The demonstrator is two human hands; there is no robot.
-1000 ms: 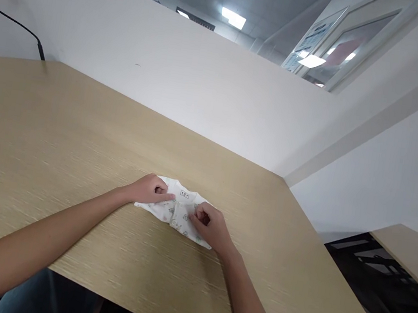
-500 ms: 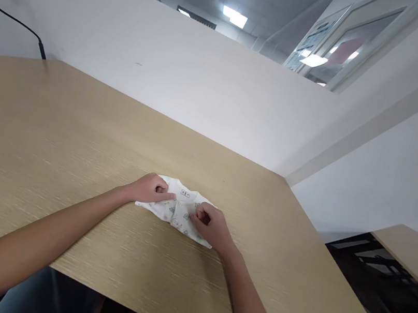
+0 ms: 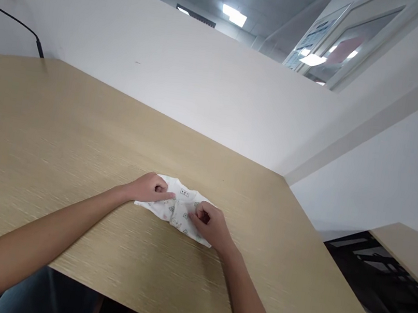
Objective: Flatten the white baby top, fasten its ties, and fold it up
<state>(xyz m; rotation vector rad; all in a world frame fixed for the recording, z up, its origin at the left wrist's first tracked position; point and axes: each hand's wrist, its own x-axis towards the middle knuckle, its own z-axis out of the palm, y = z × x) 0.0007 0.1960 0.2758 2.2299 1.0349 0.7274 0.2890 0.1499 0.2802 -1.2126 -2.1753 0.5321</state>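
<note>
A small white cloth garment (image 3: 182, 206), with little printed figures and a dark printed label near its upper edge, lies flat and folded on the wooden table. My left hand (image 3: 149, 187) rests on its left end, fingers curled and thumb stretched along the fabric. On the right part, my right hand (image 3: 210, 223) has its fingers curled round, thumb and fingertip pinched at the cloth. Both hands are closed on the garment, and parts of it are hidden under them.
The light wood table (image 3: 80, 121) meets a white partition (image 3: 188, 85) at its far side. A black cable (image 3: 13, 18) hangs at the far left. Beyond the table's right edge stand dark frames (image 3: 380, 271) and another wooden top (image 3: 410, 252).
</note>
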